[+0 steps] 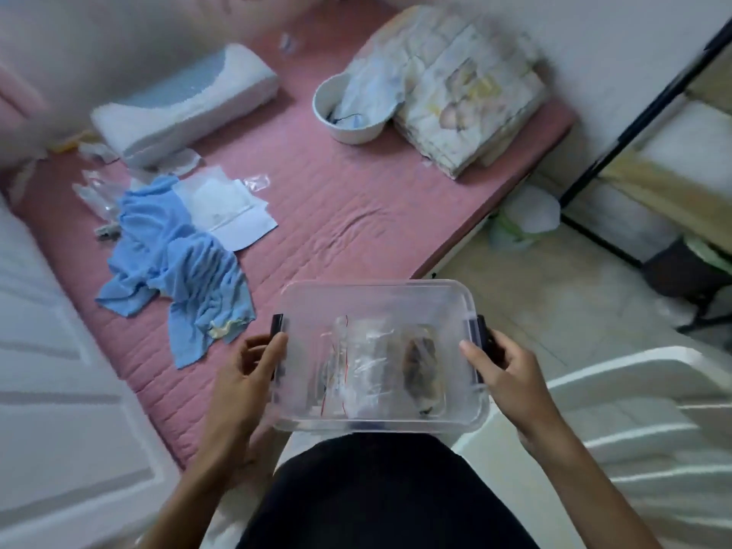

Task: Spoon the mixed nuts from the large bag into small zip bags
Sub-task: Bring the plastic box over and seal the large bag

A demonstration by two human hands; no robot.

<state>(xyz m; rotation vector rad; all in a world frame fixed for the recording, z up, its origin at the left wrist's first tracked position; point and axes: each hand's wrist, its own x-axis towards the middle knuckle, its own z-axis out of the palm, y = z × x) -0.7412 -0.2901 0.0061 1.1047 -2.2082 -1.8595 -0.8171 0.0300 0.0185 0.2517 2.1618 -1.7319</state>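
Note:
I hold a clear plastic lidded box [380,299] in front of my body, above the edge of a pink mattress [336,215]. My left hand [247,374] grips its left side by the dark clip, thumb on the lid. My right hand [503,374] grips the right side the same way. Through the lid I see a bag of brown mixed nuts [422,370] on the right and clear small zip bags [348,370] with red seal lines on the left. More clear zip bags [222,200] lie on the mattress at the left.
A blue cloth [174,263] is crumpled on the mattress beside the loose bags. Farther back lie a white-and-blue pillow [186,105], a white bowl [348,112] and a folded quilt [467,97]. A black metal rack [633,124] stands right; white furniture [641,422] near right.

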